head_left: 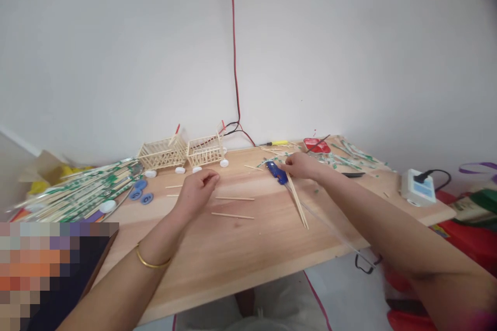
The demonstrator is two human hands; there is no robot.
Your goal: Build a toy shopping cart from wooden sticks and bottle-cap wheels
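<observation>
My left hand (199,192) is closed above the wooden table (217,253), fingers curled together; whatever they may hold is hidden. Thin bamboo sticks (235,198) lie on either side of and below it. Further right, my right hand (301,166) pinches at the upper end of a small bunch of bamboo sticks (298,201), whose lower ends spread toward me. Just left of those fingertips lies a blue glue gun (276,172). Two small carts built from sticks, one larger (162,154) and one smaller (205,151), stand on white wheels by the wall.
Packed sticks (89,186) fill the table's left end, near several blue discs (146,198). At the back are a yellow-handled screwdriver (278,143), a red container (316,146) and torn wrappers (353,152). A white power strip (417,186) sits at the right edge. A red cable (234,36) runs down the wall.
</observation>
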